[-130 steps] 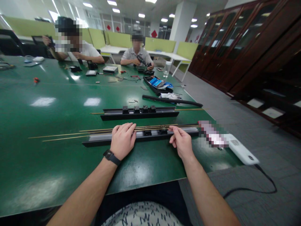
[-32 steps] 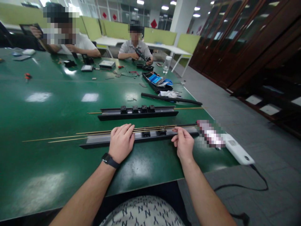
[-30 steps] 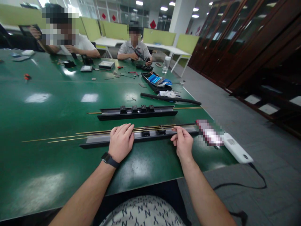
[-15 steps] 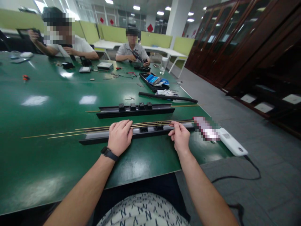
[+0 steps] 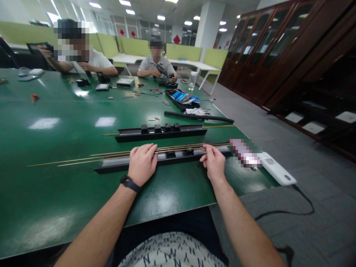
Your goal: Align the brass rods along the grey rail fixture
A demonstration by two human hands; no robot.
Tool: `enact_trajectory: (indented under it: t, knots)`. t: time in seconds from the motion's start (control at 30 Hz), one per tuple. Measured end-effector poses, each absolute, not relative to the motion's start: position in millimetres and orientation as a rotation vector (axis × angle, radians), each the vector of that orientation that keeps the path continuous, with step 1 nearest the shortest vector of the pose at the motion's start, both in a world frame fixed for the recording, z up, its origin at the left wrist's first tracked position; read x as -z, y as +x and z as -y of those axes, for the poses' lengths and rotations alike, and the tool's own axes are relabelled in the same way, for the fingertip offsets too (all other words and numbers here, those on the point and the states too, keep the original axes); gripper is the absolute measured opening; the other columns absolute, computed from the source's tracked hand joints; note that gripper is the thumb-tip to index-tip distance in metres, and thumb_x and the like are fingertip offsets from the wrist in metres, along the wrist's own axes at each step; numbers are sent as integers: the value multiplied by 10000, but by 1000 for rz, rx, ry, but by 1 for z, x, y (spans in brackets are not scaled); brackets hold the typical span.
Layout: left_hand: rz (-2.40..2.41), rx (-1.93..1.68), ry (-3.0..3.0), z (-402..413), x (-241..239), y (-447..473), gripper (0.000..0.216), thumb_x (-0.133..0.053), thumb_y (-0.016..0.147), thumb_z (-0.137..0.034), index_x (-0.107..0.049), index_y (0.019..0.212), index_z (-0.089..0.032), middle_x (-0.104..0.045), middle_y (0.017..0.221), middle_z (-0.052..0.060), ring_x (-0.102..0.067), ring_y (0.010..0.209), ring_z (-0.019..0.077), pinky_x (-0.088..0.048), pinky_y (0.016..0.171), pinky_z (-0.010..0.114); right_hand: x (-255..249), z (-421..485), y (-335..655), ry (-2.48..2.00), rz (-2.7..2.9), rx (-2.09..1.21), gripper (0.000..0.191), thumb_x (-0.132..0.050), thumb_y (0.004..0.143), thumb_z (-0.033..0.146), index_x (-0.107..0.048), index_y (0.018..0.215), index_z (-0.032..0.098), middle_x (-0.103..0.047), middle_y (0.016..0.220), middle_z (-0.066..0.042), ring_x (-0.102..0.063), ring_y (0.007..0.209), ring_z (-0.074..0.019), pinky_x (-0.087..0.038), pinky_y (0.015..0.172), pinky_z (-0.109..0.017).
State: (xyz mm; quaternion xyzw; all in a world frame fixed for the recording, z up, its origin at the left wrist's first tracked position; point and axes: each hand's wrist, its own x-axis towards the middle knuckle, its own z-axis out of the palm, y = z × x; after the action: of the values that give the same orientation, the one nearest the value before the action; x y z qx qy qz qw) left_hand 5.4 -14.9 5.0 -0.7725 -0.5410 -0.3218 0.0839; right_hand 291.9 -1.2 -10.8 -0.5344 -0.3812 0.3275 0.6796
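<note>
The person's left hand [image 5: 143, 163] lay across thin golden rods [image 5: 180, 148], fingers together, its grip hidden underneath, so whether it held them could not be told. The right hand [image 5: 214, 162] had its grip pinched closed on the rods farther along. They ran lengthwise over a black channel [image 5: 180, 160] on the green worktop [image 5: 69, 196], nearer than a second channel [image 5: 161, 136].

We lay our left hand [image 5: 142, 163] over the rods [image 5: 180, 147] above the near rail [image 5: 116, 163], our right hand [image 5: 213, 161] pinching them; beyond lies a second rail [image 5: 133, 137] with four blocks [image 5: 157, 128], and two co-workers [image 5: 168, 66] sit across the table [image 5: 69, 193].
</note>
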Motion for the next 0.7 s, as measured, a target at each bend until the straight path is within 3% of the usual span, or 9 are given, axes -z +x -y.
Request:
enact_trajectory:
  t: [0.7]
  knots:
    - [1607,960,-2296,15,-5,5,336,-504,1044,-279,-712,1301,-225,-760,1340,112,-691,1246,308,-425,1071,509,10,2,292,-1185,860,-737,444,-741,878,564,-774,1016,143,-791,868,-80,-550,394,-71,-304,301,-173]
